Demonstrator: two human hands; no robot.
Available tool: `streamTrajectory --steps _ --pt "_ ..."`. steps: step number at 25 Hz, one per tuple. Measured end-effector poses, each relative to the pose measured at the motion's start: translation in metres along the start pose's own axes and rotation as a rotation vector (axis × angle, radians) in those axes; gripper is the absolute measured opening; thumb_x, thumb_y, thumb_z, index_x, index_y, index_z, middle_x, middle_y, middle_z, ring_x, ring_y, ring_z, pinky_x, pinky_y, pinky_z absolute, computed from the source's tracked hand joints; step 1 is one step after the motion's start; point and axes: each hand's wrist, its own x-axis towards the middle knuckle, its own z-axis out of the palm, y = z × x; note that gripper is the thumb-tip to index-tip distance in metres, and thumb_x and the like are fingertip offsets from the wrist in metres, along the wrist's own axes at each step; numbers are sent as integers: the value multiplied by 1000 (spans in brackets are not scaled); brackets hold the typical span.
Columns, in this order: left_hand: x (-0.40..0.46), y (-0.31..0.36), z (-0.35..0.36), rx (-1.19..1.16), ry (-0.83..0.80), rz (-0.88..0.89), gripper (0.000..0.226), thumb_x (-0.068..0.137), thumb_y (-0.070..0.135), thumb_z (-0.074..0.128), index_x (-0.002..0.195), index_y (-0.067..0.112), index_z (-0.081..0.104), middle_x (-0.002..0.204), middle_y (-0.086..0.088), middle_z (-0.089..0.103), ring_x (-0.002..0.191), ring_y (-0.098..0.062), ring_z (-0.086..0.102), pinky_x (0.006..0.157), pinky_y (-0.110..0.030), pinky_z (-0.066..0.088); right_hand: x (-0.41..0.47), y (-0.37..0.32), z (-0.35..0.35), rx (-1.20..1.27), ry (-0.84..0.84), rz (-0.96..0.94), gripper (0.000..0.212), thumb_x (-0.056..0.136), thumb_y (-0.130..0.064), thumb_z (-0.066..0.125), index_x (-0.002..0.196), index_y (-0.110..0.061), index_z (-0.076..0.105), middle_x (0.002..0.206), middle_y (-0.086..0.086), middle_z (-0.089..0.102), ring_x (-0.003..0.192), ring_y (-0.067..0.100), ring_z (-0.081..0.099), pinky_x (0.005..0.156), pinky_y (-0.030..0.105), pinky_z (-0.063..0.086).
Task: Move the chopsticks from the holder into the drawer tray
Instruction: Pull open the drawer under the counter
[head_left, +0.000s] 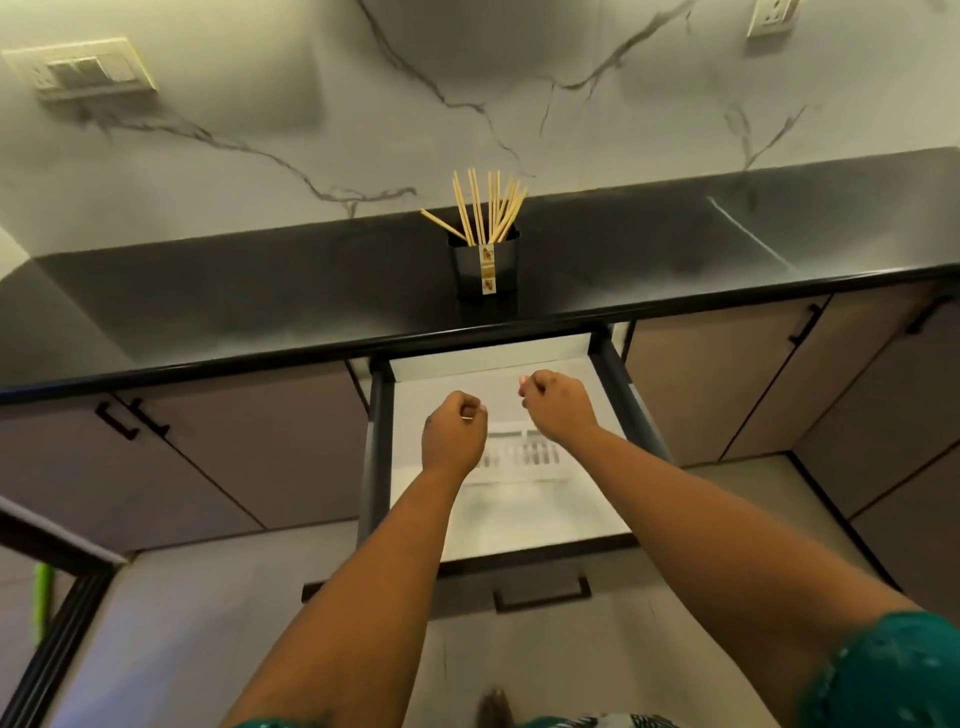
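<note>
Chopsticks (485, 208) stood upright in holder (484, 265) near surface's front edge, beyond both hands. Left hand (453, 434) and right hand (558, 410) curled shut, empty, over open drawer tray (519, 514); right slightly nearer.

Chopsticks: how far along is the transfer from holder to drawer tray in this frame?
Done: the drawer is pulled open, showing the white tray. In hand: nothing visible; the left hand and right hand hover curled over the drawer, apparently empty. Left: all the chopsticks seen here stand in the black holder on the counter; none shows in the tray.
</note>
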Motion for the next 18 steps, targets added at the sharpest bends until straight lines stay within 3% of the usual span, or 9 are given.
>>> streamTrajectory --steps 4,6,9,11,15,18 --pt "55 -55 13 86 -96 -162 37 96 21 50 130 9 49 132 -10 56 120 -28 53 97 -34 44 63 51 14 85 -53 294 29 98 -14 40 115 -7 63 121 15 63 109 31 58 88 31 44" --pt "71 -86 23 104 -169 -354 42 96 19 47 135 8 42 139 -13 49 123 -30 49 96 -35 42 76 84 29 43 -142 466 35 97 -9 42 130 -6 52 134 18 53 119 36 52 96 37 44" --pt "76 -121 35 118 -297 -527 33 95 17 45 127 7 44 126 -16 53 104 -28 52 82 -32 41 71 125 56 -74 -312 640 41 95 -9 43 135 1 43 137 21 49 123 38 50 97 38 43" --pt "77 -140 44 148 -336 -537 24 96 20 45 118 10 49 117 -14 58 95 -25 54 81 -32 44 67 143 70 -44 -284 701 35 93 -7 45 127 0 52 129 20 56 116 37 54 93 37 45" --pt "80 -152 57 113 -232 -554 15 96 19 44 99 13 58 101 -9 64 88 -24 58 74 -28 47 87 158 75 -27 -168 648 29 91 -2 49 116 -5 64 118 17 65 107 35 60 93 37 47" --pt "85 -144 62 26 -179 -563 16 98 16 44 101 19 59 91 3 63 83 -18 58 59 -10 46 106 163 77 38 -167 700 24 94 -5 52 115 -5 63 115 16 66 102 33 62 93 39 51"
